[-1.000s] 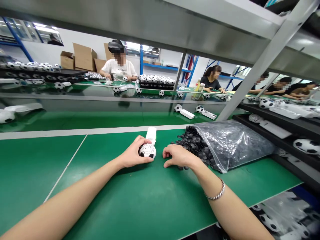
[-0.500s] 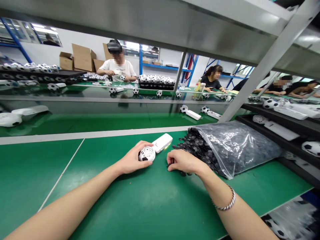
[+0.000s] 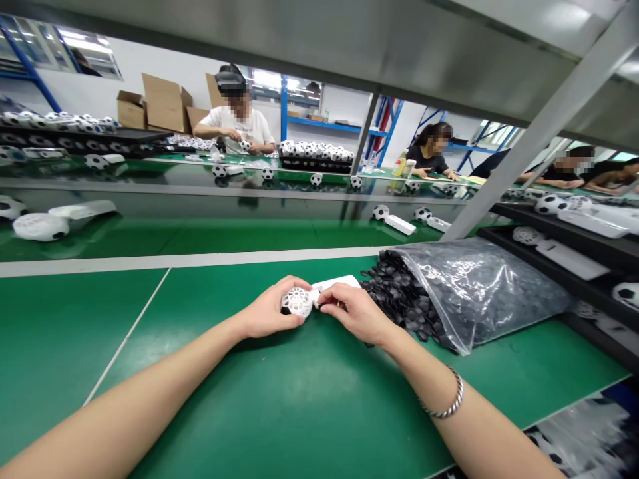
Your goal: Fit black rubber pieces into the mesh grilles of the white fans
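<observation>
Left hand [image 3: 272,310] angled in from near left, thumb and fingers gripping the ball-patterned head [image 3: 297,303] on the green bench [image 3: 279,406]. Right hand [image 3: 357,313] palm-down just right of it, pinching what looks like a black piece [image 3: 320,306]; fingers partly hide it.

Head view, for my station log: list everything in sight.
Football device: one, white and black, centre
Black pieces: many, black, right of device
Bag: one, clear, beside pieces
Bench: one, green, foreground
Similar devices: many, white and black, beyond bench, also right
Trays: several, black, right and background
Cardboard boxes: at least three, brown, back left
Shelving: several, blue, background
Bottles: few, yellow or clear, background
Overhead frame: one, grey, above
Co-workers: at least four, white or dark tops, background
Bracelet: one, silver, lower right
Left hand: one, bare, around device
Right hand: one, bare, partly hiding device, grip unclear
</observation>
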`<move>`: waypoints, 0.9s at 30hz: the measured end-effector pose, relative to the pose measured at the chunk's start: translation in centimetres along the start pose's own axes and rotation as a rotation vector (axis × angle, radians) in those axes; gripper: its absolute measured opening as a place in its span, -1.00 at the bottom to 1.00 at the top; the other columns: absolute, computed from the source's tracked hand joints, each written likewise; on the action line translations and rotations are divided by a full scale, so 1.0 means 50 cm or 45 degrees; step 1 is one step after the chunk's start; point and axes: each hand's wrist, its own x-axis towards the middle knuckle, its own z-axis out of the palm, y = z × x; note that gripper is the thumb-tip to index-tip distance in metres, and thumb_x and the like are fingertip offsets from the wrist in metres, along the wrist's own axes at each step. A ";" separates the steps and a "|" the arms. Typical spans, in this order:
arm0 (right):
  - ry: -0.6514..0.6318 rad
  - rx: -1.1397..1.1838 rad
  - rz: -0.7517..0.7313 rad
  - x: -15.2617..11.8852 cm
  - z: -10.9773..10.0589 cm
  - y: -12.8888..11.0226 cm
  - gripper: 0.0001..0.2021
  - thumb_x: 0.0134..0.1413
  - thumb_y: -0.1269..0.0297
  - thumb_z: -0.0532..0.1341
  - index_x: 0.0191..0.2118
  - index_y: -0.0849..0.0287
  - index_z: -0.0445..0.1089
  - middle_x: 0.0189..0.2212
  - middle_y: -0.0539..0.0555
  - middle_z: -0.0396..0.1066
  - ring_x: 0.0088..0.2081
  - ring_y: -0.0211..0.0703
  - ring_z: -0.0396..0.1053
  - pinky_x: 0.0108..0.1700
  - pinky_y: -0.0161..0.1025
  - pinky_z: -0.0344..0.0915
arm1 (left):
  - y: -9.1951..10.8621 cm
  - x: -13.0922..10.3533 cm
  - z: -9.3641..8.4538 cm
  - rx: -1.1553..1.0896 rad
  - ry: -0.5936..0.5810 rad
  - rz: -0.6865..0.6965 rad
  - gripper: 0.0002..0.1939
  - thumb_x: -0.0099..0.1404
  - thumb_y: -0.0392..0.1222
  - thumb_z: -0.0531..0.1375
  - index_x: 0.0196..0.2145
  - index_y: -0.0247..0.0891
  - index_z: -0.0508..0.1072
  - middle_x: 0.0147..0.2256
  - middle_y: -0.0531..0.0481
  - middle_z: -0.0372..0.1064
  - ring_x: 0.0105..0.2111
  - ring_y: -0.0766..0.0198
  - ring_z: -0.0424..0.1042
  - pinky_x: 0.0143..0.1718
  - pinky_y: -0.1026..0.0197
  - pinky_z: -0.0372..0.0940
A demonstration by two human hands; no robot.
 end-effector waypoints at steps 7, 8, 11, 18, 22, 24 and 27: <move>0.020 -0.020 -0.216 0.000 0.018 -0.002 -0.78 0.12 0.51 0.09 -0.24 0.08 0.42 -0.31 0.05 0.35 -0.22 -0.19 0.30 -0.18 -0.24 0.26 | 0.001 0.000 0.000 -0.003 -0.008 0.016 -0.55 0.02 -0.24 0.17 -0.08 -0.19 0.24 -0.15 0.00 0.22 -0.21 0.20 0.28 -0.19 0.20 0.22; 0.021 -0.066 -0.254 0.000 0.022 -0.002 -0.76 0.13 0.50 0.07 -0.23 0.08 0.42 -0.30 0.06 0.35 -0.22 -0.18 0.29 -0.18 -0.22 0.27 | 0.001 0.000 0.001 -0.005 -0.007 0.016 -0.55 0.02 -0.24 0.17 -0.09 -0.19 0.24 -0.16 0.00 0.22 -0.21 0.20 0.28 -0.19 0.20 0.22; 0.046 -0.227 -0.359 0.001 0.030 -0.004 -0.74 0.15 0.49 0.02 -0.19 0.10 0.40 -0.26 0.11 0.36 -0.21 -0.13 0.26 -0.17 -0.17 0.26 | 0.001 0.000 0.001 -0.014 0.000 0.022 -0.56 0.03 -0.24 0.17 -0.09 -0.20 0.24 -0.15 0.00 0.22 -0.21 0.21 0.29 -0.19 0.20 0.23; 0.104 -0.143 -0.381 0.005 0.046 -0.010 -0.80 0.18 0.45 0.02 -0.17 0.11 0.33 -0.29 0.08 0.40 -0.25 -0.14 0.30 -0.16 -0.16 0.26 | -0.007 0.003 0.008 -0.026 0.032 0.038 -0.47 -0.01 -0.08 0.27 -0.07 -0.18 0.25 -0.10 -0.04 0.23 -0.11 0.11 0.26 -0.06 0.09 0.20; 0.122 -0.076 -0.313 0.005 0.054 -0.010 -0.86 0.16 0.44 0.06 -0.22 0.12 0.32 -0.32 0.07 0.38 -0.25 -0.15 0.30 -0.15 -0.18 0.25 | -0.004 0.002 0.015 0.025 0.095 0.059 -0.53 0.02 -0.14 0.25 -0.09 -0.18 0.27 -0.11 -0.03 0.22 -0.10 0.13 0.25 -0.04 0.10 0.17; 0.138 -0.030 -0.262 0.006 0.055 -0.008 -0.87 0.14 0.45 0.08 -0.22 0.12 0.31 -0.30 0.07 0.35 -0.23 -0.16 0.30 -0.15 -0.19 0.26 | -0.001 0.001 0.016 0.045 0.103 0.069 -0.57 0.04 -0.19 0.22 -0.10 -0.19 0.27 -0.13 -0.02 0.23 -0.10 0.15 0.25 -0.04 0.12 0.18; 0.163 0.012 -0.190 0.006 0.052 0.000 -0.90 0.10 0.42 0.14 -0.25 0.11 0.32 -0.30 0.07 0.33 -0.22 -0.15 0.30 -0.17 -0.19 0.27 | 0.002 0.000 0.014 0.054 0.100 0.079 -0.59 0.05 -0.19 0.20 -0.10 -0.18 0.27 -0.12 -0.03 0.22 -0.10 0.14 0.25 -0.03 0.11 0.17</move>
